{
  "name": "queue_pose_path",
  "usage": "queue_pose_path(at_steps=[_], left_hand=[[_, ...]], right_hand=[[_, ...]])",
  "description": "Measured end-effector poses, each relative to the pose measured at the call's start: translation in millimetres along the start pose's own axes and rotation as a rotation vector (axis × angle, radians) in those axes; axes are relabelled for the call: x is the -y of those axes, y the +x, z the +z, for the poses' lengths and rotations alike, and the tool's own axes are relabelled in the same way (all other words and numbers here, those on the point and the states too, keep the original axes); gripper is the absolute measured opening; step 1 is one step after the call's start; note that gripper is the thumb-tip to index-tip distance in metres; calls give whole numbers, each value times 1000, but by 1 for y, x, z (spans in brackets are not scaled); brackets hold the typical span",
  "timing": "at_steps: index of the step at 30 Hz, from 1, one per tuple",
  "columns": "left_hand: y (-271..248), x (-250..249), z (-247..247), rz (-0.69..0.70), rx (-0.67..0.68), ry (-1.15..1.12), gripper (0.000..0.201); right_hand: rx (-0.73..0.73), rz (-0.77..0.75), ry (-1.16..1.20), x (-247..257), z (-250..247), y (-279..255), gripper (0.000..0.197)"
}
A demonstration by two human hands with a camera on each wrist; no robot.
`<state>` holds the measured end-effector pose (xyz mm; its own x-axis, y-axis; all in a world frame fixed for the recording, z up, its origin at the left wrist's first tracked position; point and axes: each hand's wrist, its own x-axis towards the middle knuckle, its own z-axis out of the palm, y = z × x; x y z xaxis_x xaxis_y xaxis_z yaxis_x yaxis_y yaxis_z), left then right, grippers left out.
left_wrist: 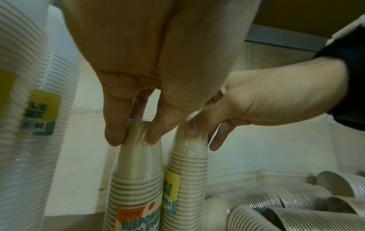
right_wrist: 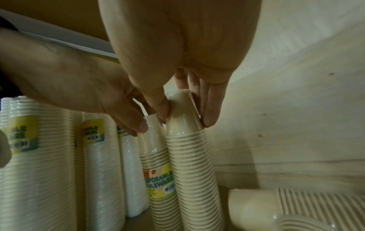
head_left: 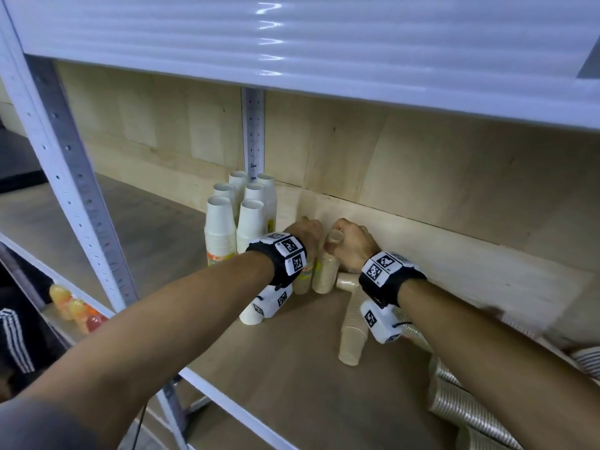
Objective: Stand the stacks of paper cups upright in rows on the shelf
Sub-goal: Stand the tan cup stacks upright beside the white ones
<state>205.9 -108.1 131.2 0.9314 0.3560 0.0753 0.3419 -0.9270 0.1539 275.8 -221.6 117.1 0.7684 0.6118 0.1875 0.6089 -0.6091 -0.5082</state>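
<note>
Beige cup stacks (head_left: 325,271) | upright, side by side | hands gripping tops

Glossy clear plastic film is seen wrapped over the ribbed beige paper cup stacks (right_wrist: 189,156) and white paper cup stacks (head_left: 220,228). Matt pale wood shelf board (head_left: 292,368); glossy white corrugated metal upper shelf (head_left: 292,37); perforated metal upright (head_left: 65,164).

Both forearms reach forward, bare, each with a black wrist band (head_left: 287,258) bearing white marker tiles. Left hand (head_left: 303,233): fingers (left_wrist: 114,128) point down, tips pinching the top of a wrapped cup stack (left_wrist: 136,179). Right hand (head_left: 352,243): same grip, fingers (right_wrist: 210,107) and thumb closed round the neighbouring cup stack (right_wrist: 193,168). The hands sit just beside each other.
</note>
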Motion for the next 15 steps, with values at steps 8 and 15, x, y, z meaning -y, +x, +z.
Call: queue_pose_path(at_steps=[8, 15], left_hand=[[5, -4, 0, -94, 20, -92, 33], [11, -2, -1, -107, 43, -119, 41]], right_hand=[[59, -46, -10, -5, 8, 10, 37], [41, -17, 13, -2, 5, 17, 38]])
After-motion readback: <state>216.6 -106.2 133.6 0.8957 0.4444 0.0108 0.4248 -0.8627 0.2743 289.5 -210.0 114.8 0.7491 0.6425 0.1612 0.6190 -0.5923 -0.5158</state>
